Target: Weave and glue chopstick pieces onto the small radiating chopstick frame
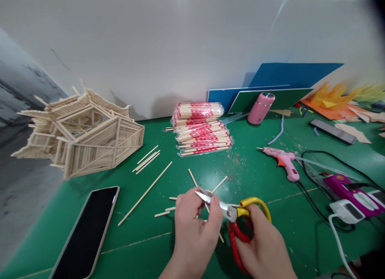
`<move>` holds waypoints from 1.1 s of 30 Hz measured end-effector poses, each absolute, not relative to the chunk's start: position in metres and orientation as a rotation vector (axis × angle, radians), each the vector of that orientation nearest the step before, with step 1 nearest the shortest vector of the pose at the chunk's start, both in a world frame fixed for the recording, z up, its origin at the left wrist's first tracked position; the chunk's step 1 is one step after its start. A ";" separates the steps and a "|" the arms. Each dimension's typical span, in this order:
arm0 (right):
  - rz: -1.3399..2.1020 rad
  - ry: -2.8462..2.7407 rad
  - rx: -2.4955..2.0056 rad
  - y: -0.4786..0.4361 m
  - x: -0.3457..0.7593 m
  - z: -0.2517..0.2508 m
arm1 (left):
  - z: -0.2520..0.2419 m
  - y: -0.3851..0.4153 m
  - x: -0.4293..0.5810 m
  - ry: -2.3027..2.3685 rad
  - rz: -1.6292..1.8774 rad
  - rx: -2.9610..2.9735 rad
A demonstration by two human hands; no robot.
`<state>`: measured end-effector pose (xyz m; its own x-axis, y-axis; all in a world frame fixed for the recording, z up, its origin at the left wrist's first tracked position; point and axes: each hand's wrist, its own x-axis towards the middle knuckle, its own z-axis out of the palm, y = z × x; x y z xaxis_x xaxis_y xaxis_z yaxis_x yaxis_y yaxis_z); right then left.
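Red-and-yellow scissors (230, 214), btm ctr of frame: R hand (266, 243) wrapped round handles (233, 243); L hand (194, 227) curled by blades (223, 208), can't tell what it's pinching. Careless squeeze could nick L thumb (215, 214).

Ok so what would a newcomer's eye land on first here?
Probably the big stick structure on the left of the green table. Then the red and yellow scissors in the right hand, with blades at the left hand. The pink bottle stands out too, toward the back right.
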<state>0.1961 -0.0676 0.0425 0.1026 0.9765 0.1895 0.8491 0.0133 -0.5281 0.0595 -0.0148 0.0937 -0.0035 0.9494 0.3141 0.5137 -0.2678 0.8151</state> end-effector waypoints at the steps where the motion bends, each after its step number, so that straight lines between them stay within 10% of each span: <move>1: 0.257 -1.827 -1.872 -0.066 0.198 0.044 | 0.096 -0.013 0.059 1.485 1.179 1.696; 33: 0.089 -2.018 -1.843 -0.051 0.249 0.042 | 0.097 0.025 0.005 1.328 0.706 1.385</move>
